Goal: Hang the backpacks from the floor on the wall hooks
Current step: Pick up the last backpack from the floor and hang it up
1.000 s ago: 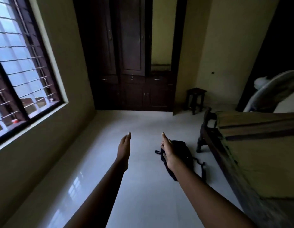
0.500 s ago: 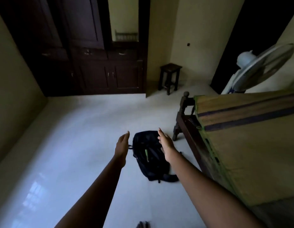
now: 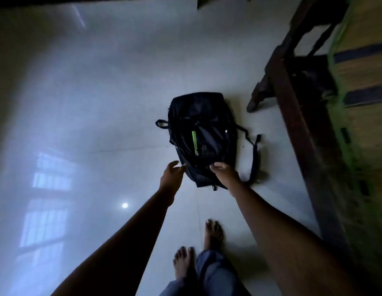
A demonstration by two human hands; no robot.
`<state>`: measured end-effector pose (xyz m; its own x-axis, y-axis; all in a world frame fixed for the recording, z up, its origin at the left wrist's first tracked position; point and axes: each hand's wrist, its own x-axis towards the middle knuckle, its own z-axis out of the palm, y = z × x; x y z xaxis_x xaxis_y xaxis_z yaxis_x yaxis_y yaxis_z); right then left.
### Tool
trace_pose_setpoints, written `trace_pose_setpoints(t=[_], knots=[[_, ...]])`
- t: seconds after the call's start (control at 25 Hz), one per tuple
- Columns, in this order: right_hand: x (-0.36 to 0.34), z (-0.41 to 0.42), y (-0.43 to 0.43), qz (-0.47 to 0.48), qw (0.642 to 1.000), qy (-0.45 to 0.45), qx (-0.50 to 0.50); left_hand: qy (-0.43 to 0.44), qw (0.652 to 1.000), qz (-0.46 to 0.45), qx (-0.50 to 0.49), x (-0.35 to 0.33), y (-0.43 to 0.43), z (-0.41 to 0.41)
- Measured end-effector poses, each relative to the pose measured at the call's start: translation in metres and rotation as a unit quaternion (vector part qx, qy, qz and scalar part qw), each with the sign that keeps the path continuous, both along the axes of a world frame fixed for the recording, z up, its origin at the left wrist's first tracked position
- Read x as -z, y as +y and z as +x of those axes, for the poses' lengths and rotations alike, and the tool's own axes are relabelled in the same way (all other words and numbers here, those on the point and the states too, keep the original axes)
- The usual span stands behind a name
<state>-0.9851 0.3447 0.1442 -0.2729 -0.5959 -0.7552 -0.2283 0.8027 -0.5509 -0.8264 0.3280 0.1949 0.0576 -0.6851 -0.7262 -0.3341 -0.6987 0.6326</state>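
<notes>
Here, a black backpack (image 3: pixel 204 135) lies flat on the pale, glossy floor (image 3: pixel 100 92), just beside the dark wooden bed frame (image 3: pixel 292 99) at the right. A bright green strip (image 3: pixel 193 139) runs down the middle of its upper face, and one shoulder strap (image 3: pixel 254 159) trails out on the floor towards the bed. Both arms reach down to the near end of the bag, the hands apart, one at each corner. The left hand (image 3: pixel 172 175) has loosely straightened fingers that hold nothing, their tips at the bag's left edge. The right hand (image 3: pixel 226 175) rests over the near right corner with fingers bent down; whether it grips the fabric cannot be told. Two bare feet (image 3: pixel 183 263) stand below. A woven mat (image 3: pixel 365 82) covers the bed.
</notes>
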Motion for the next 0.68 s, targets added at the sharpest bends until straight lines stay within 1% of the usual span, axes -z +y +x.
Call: trace_pose_setpoints(t=[0.08, 0.24, 0.36, 0.48, 0.52, 0.6, 0.68], knots=[[0.096, -0.001, -0.011, 0.026, 0.998, 0.026, -0.057, -0.011, 1.0, 0.025, -0.011, 0.084, -0.012, -0.008], [0.25, 0.002, -0.014, 0.041, 0.978, 0.103, -0.177, -0.031, 0.998, 0.049, -0.015, 0.215, -0.011, -0.013], [0.305, 0.006, -0.015, 0.051, 0.96, 0.151, -0.232, -0.029, 0.996, 0.073, -0.032, 0.272, -0.005, -0.011], [0.319, 0.007, -0.013, 0.085, 0.929, 0.206, -0.295, -0.024, 0.996, 0.084, -0.033, 0.287, 0.0, -0.01], [0.31, 0.009, -0.014, 0.081, 0.929, 0.204, -0.297, -0.022, 0.995, 0.087, -0.037, 0.28, 0.0, -0.011], [0.27, 0.015, -0.022, 0.046, 0.943, 0.162, -0.288, -0.007, 0.995, 0.088, -0.055, 0.252, -0.002, -0.012], [0.207, 0.025, -0.031, 0.003, 0.958, 0.097, -0.271, 0.011, 0.993, 0.082, -0.078, 0.205, -0.007, -0.012]])
